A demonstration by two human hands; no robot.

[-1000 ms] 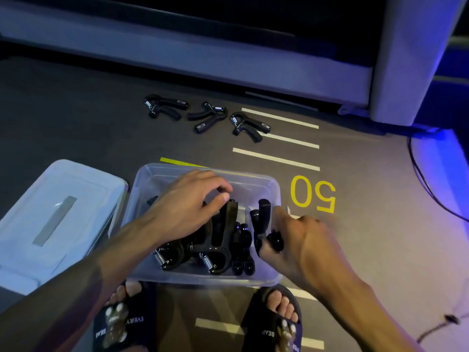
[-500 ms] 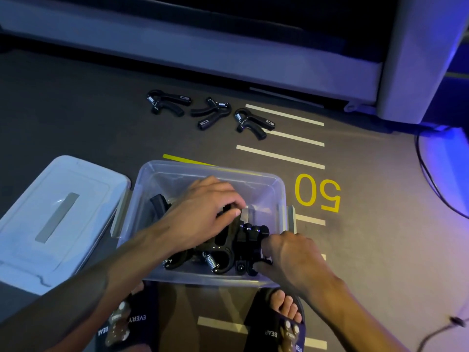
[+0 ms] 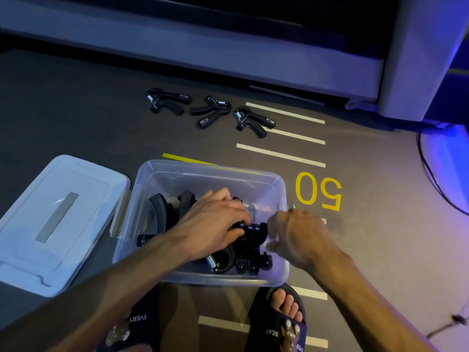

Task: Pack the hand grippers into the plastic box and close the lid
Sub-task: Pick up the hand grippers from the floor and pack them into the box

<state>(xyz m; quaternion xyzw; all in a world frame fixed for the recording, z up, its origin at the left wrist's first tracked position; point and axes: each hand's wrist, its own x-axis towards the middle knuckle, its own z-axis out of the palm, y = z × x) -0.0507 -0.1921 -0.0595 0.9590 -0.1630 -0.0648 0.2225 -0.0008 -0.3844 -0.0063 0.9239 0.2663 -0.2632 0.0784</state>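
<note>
Clear plastic box [image 3: 274,280] packed with black hand grippers [image 3: 243,260] at centre frame; left hand [image 3: 213,224] curled round one, right hand [image 3: 297,237] grasp indeterminable.

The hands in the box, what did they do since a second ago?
The right hand let go of the gripper it was lowering in, now lying among the packed grippers; the left hand shifted right onto them. The box, lid and three grippers on the floor stayed put.
</note>
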